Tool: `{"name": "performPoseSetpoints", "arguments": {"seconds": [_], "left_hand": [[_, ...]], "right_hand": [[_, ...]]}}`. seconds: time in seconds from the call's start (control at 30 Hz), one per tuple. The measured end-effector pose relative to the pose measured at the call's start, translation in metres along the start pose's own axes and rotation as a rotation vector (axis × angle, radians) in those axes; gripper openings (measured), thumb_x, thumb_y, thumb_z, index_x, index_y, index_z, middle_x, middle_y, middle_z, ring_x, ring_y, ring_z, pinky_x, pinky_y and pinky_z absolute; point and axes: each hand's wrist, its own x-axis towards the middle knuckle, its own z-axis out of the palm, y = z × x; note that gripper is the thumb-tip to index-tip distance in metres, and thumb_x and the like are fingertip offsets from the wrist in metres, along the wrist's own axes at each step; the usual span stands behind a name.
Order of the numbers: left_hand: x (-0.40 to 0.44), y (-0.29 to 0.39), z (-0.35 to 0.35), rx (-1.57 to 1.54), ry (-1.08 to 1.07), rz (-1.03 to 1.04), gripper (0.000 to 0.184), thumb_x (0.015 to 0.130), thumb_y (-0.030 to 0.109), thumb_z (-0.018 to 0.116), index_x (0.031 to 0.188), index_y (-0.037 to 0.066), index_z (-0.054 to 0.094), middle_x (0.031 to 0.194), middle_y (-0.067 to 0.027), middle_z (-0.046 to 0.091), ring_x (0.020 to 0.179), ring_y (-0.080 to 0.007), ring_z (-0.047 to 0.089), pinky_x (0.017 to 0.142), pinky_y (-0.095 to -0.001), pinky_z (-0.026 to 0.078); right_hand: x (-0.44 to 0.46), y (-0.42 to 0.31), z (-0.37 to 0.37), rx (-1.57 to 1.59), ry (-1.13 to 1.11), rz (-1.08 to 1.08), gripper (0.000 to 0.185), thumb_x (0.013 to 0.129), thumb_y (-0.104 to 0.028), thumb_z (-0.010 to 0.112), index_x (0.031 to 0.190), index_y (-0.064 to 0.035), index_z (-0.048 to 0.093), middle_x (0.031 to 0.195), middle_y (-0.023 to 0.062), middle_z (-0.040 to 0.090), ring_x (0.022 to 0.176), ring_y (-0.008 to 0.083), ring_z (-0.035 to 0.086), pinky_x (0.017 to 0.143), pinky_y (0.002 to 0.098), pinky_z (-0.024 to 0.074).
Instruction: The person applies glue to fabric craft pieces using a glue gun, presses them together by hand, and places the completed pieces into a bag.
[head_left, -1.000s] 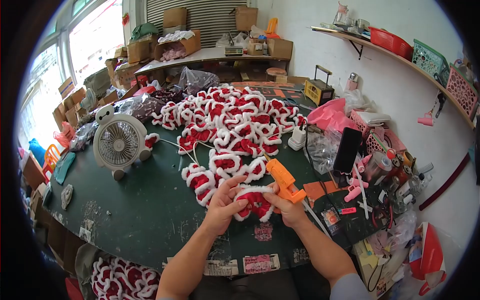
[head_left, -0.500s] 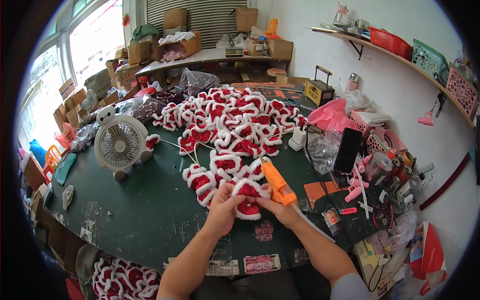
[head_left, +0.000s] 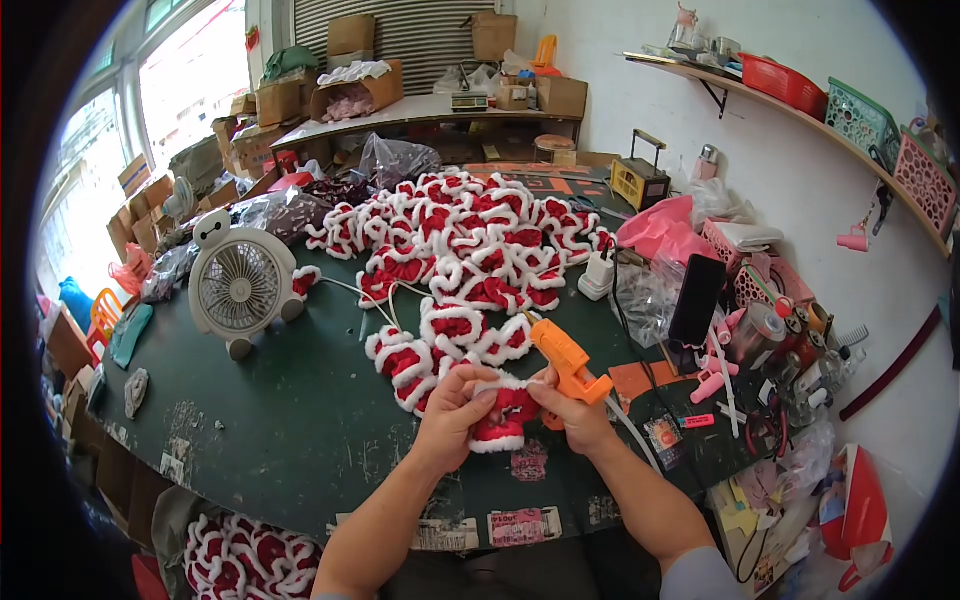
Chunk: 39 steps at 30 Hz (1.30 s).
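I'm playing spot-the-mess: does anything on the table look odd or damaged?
Yes, the green table: its near edge is scuffed, with ragged paper scraps stuck there, so it looks worn. The glue gun looks fine.

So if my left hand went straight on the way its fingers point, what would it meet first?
Your left hand would likely first meet the red-and-white piece it holds; past that, probably your right hand, though depth is unclear.

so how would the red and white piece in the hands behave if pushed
The red and white piece would probably crumple: it puckers between the left hand and right hand. It's likely light too, looking soft and fluffy-edged.
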Motion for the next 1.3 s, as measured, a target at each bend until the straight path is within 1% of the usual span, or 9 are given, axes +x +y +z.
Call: {"name": "performPoseSetpoints", "arguments": {"seconds": [0.1, 0.33, 0.5, 0.83, 0.93, 1.0, 1.07, 1.13, 1.3], "left_hand": [[0.001, -0.007, -0.015, -0.003, -0.116, 0.062, 0.012, 0.095, -0.001, 0.061, 0.106, 0.002, 0.065, 0.096, -0.0053, 0.066, 0.08, -0.0105, 0.062, 0.073, -0.0249, 0.051], [-0.004, 0.012, 0.003, 0.107, -0.063, -0.02, 0.012, 0.093, -0.004, 0.061, 0.102, 0.001, 0.067, 0.1, -0.0062, 0.068, 0.09, -0.0131, 0.066, 0.081, -0.0276, 0.055], [-0.003, 0.01, -0.002, 0.031, -0.084, -0.073, 0.03, 0.09, -0.008, 0.062, 0.119, 0.001, 0.062, 0.113, -0.0126, 0.069, 0.099, -0.0178, 0.069, 0.085, -0.0311, 0.06], [-0.006, 0.014, 0.008, 0.109, 0.004, -0.07, 0.041, 0.089, -0.008, 0.064, 0.129, 0.0, 0.059, 0.115, -0.0144, 0.069, 0.099, -0.0184, 0.07, 0.086, -0.0305, 0.06], [-0.005, 0.006, 0.011, 0.15, 0.096, 0.074, 0.04, 0.091, -0.004, 0.064, 0.13, 0.0, 0.059, 0.116, -0.0113, 0.068, 0.097, -0.0167, 0.069, 0.081, -0.0286, 0.059], [-0.006, -0.006, 0.013, 0.661, 0.169, 0.326, 0.043, 0.09, -0.001, 0.067, 0.132, 0.0, 0.058, 0.117, -0.012, 0.068, 0.098, -0.0178, 0.069, 0.082, -0.0283, 0.057], [-0.008, -0.008, 0.017, 0.906, 0.053, 0.463, 0.052, 0.087, 0.002, 0.071, 0.136, -0.001, 0.053, 0.117, -0.0132, 0.068, 0.104, -0.017, 0.066, 0.086, -0.0296, 0.054], [-0.017, 0.001, 0.032, 1.154, -0.161, 0.533, 0.065, 0.084, 0.006, 0.076, 0.141, -0.001, 0.047, 0.122, -0.0126, 0.065, 0.115, -0.0207, 0.062, 0.097, -0.0341, 0.048], [-0.01, -0.002, 0.012, 1.029, 0.142, 0.596, 0.065, 0.081, 0.007, 0.077, 0.139, 0.0, 0.047, 0.118, -0.0069, 0.058, 0.113, -0.0186, 0.055, 0.1, -0.032, 0.043]], "right_hand": [[0.0, 0.001, 0.001, 0.09, -0.003, -0.037, 0.018, 0.089, -0.003, 0.071, 0.092, -0.0096, 0.054, 0.097, 0.0013, 0.06, 0.088, 0.0088, 0.058, 0.08, 0.0261, 0.0466], [-0.001, 0.001, 0.002, 0.075, -0.023, -0.063, 0.018, 0.089, -0.003, 0.07, 0.093, -0.0096, 0.054, 0.098, 0.0016, 0.061, 0.088, 0.0092, 0.059, 0.08, 0.0263, 0.0468], [0.0, 0.002, 0.002, 0.077, -0.009, -0.061, 0.018, 0.088, -0.002, 0.071, 0.093, -0.0096, 0.054, 0.097, 0.0016, 0.061, 0.087, 0.0093, 0.059, 0.08, 0.026, 0.0469], [0.002, 0.002, 0.008, 0.063, 0.052, -0.122, 0.019, 0.089, -0.003, 0.071, 0.092, -0.0099, 0.054, 0.097, 0.0018, 0.061, 0.088, 0.0093, 0.058, 0.081, 0.0266, 0.0466], [0.005, 0.014, -0.003, 0.047, 0.064, -0.129, 0.019, 0.09, -0.005, 0.07, 0.094, -0.0099, 0.053, 0.097, 0.0016, 0.06, 0.088, 0.0096, 0.058, 0.082, 0.0268, 0.0466], [0.002, 0.013, -0.002, 0.041, 0.041, -0.081, 0.018, 0.09, -0.005, 0.07, 0.095, -0.0099, 0.053, 0.097, 0.0016, 0.06, 0.089, 0.0099, 0.058, 0.083, 0.0268, 0.0466], [-0.005, 0.005, 0.011, 0.104, 0.097, 0.031, 0.022, 0.09, -0.011, 0.073, 0.092, -0.0103, 0.051, 0.09, -0.0014, 0.056, 0.075, 0.0051, 0.053, 0.064, 0.0205, 0.0423], [-0.004, 0.007, 0.009, 0.098, 0.148, 0.076, 0.02, 0.091, -0.008, 0.072, 0.094, -0.0095, 0.052, 0.094, 0.0, 0.058, 0.079, 0.0073, 0.058, 0.066, 0.0219, 0.0471], [-0.003, -0.001, 0.007, 0.221, 0.04, -0.007, 0.021, 0.089, -0.001, 0.07, 0.096, -0.0102, 0.052, 0.107, 0.0066, 0.063, 0.094, 0.0147, 0.065, 0.079, 0.0274, 0.0537]]}}
